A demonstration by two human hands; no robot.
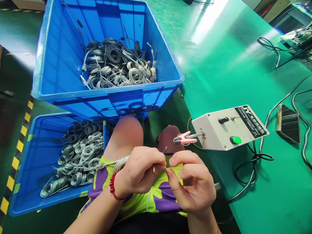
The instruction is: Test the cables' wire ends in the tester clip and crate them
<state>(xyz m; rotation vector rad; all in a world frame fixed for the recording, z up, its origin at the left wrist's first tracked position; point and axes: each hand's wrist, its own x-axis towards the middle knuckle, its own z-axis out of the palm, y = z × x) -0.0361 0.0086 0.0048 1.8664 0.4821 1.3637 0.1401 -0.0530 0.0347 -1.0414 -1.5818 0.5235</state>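
My left hand point(143, 169) is closed around a clear-jacketed silver cable, and its coil point(120, 164) shows behind the wrist with the red bead bracelet. Fine coloured conductors point(154, 169) poke out below the curled fingers, and a thin bare strand point(165, 149) rises above them. My right hand point(192, 182) meets the left fingertips, its thumb and forefinger bent in a near pinch at a tiny wire end. The fingers partly hide that end. Right of the hands, a pink clip point(185, 139) with dark tips sits on the shaft of a beige machine point(229, 126).
A big blue bin point(107, 94) of coiled black and silver cables stands ahead. A lower blue bin point(21, 195) with more coils is at left. The green table point(268, 201) on the right bears power cords point(253, 178) and a dark block point(288, 125).
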